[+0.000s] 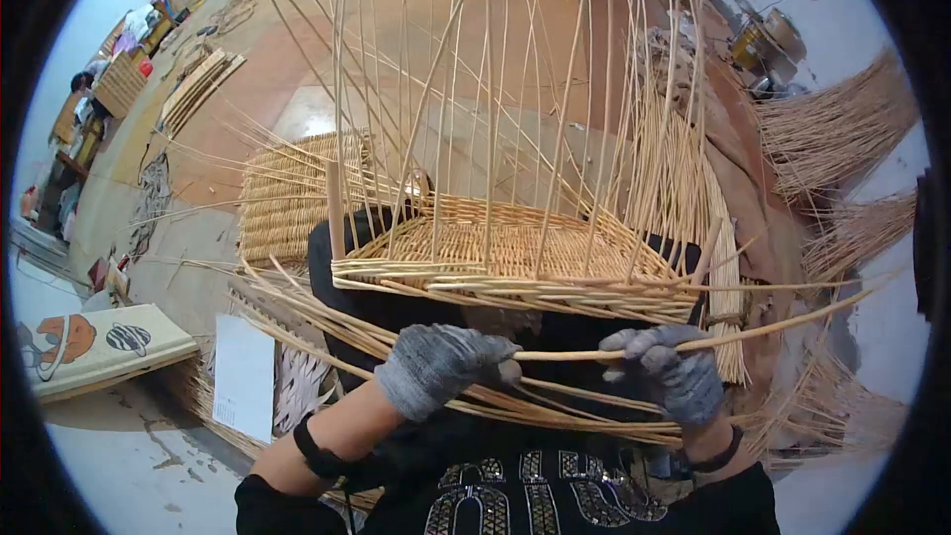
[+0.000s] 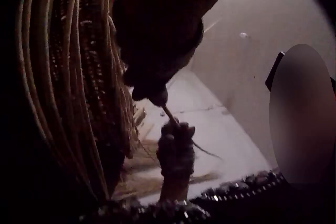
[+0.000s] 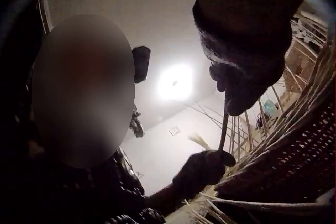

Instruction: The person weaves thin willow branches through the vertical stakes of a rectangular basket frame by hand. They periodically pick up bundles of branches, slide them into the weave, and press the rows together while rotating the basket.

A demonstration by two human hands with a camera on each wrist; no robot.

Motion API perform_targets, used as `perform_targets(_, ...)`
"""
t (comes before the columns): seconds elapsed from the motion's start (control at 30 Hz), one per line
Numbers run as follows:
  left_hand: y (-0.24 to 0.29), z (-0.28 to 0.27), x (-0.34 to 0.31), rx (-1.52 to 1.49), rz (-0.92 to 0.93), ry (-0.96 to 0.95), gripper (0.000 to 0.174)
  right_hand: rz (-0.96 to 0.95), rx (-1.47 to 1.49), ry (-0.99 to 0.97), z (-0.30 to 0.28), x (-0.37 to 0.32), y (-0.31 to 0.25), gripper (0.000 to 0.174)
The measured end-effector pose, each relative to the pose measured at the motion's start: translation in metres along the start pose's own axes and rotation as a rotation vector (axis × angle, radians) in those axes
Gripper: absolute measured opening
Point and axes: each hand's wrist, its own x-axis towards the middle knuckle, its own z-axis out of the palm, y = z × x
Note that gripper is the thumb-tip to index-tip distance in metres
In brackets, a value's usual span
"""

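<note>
The person's left hand (image 1: 446, 367), in a grey knitted glove, curls closed around one end of a thin pale willow rod (image 1: 565, 354). The right hand (image 1: 669, 372), gloved the same way, grips the same rod further along, its fingers wrapped over it. The rod runs level between the two fists and carries on past the right hand, up and out to the right.

It lies just in front of the near edge of a half-woven rectangular wicker basket (image 1: 515, 248), which rests on the person's dark-clothed lap. Loose strands sweep out below the hands. The basket's tall upright stakes (image 1: 475, 89) rise from its rim and fan outward.

Both wrist views are dim (only silhouettes show). Even so, they show the two hands close together with the rod stretched between them.

On the floor (image 1: 297, 69) beyond the basket's far left corner lies a flat woven wicker mat (image 1: 287, 193). Bundles of straw-coloured rods (image 1: 842, 129) lie at the right, and a white sheet (image 1: 243, 376) lies near the left.
</note>
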Motion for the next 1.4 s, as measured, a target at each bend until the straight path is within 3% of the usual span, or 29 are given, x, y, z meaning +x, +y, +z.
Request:
perform_targets(0.03, 0.0, 0.003, 0.005, 0.113, 0.004, 0.026, 0.015, -0.022, 0.023, 0.042, -0.016, 0.003, 0.004, 0.014)
perform_targets(0.1, -0.017, -0.011, 0.014, 0.24, -0.164, 0.131, 0.033, -0.069, 0.065, 0.124, -0.048, 0.008, 0.011, 0.012)
perform_targets(0.13, -0.022, -0.012, 0.022, 0.285, -0.195, 0.187, 0.036, -0.07, 0.272, 0.112, -0.094, 0.019, 0.03, 0.011)
perform_targets(0.2, -0.035, -0.003, 0.027, 0.405, -0.196, 0.219, 0.041, -0.074, 0.408, 0.211, -0.098, 0.031, 0.038, 0.011)
perform_targets(0.27, -0.05, 0.012, 0.021, 0.552, -0.126, 0.167, 0.044, -0.076, 0.262, 0.435, -0.041, 0.032, 0.031, 0.013)
perform_targets(0.37, -0.043, 0.014, 0.02, 0.48, -0.174, 0.256, 0.047, -0.042, 0.355, 0.432, -0.044, 0.04, 0.058, 0.018)
perform_targets(0.4, -0.04, 0.016, 0.02, 0.461, -0.207, 0.283, 0.047, 0.119, 0.413, 0.338, -0.052, 0.043, 0.06, 0.022)
perform_targets(0.47, -0.035, 0.02, 0.019, 0.417, -0.269, 0.339, 0.048, 0.183, 0.387, 0.281, -0.062, 0.053, 0.065, 0.03)
perform_targets(0.5, -0.033, 0.018, 0.02, 0.411, -0.28, 0.293, 0.048, 0.211, 0.373, 0.252, -0.064, 0.058, 0.065, 0.035)
perform_targets(0.67, -0.03, 0.006, 0.023, 0.387, -0.313, 0.161, 0.044, 0.358, 0.346, 0.233, -0.062, 0.071, 0.054, 0.028)
perform_targets(0.77, 0.003, 0.004, 0.03, 0.298, -0.202, 0.538, 0.042, 0.378, 0.381, 0.288, -0.054, 0.068, 0.048, 0.028)
perform_targets(0.8, 0.019, 0.001, 0.042, 0.102, -0.283, 0.484, 0.042, 0.366, 0.377, 0.283, -0.054, 0.068, 0.05, 0.029)
perform_targets(0.9, 0.01, 0.044, 0.107, 0.176, -0.799, -0.029, 0.043, 0.394, 0.379, 0.295, -0.054, 0.072, 0.055, 0.029)
perform_targets(1.0, 0.013, 0.023, 0.11, 0.2, -0.745, -0.265, 0.044, 0.371, 0.401, 0.236, -0.057, 0.075, 0.066, 0.021)
perform_targets(1.07, 0.007, 0.029, 0.113, 0.097, -0.855, -0.19, 0.048, 0.295, 0.477, 0.183, -0.062, 0.066, 0.066, 0.012)
perform_targets(1.13, 0.001, 0.04, 0.111, 0.053, -0.912, -0.075, 0.046, 0.173, 0.526, 0.282, -0.072, 0.061, 0.081, 0.01)
perform_targets(1.2, -0.008, 0.042, 0.087, -0.058, -0.608, 0.028, 0.042, 0.118, 0.462, 0.342, -0.073, 0.058, 0.083, 0.02)
perform_targets(1.27, 0.014, -0.003, 0.101, -0.477, -0.866, -0.354, 0.042, 0.122, 0.411, 0.406, -0.072, 0.057, 0.086, 0.021)
perform_targets(1.33, 0.014, 0.005, 0.1, -0.355, -0.817, -0.202, 0.042, 0.14, 0.326, 0.497, -0.061, 0.06, 0.069, 0.022)
perform_targets(1.4, 0.008, 0.023, 0.091, -0.309, -0.751, -0.054, 0.045, -0.164, 0.062, 0.323, -0.067, 0.08, 0.058, 0.018)
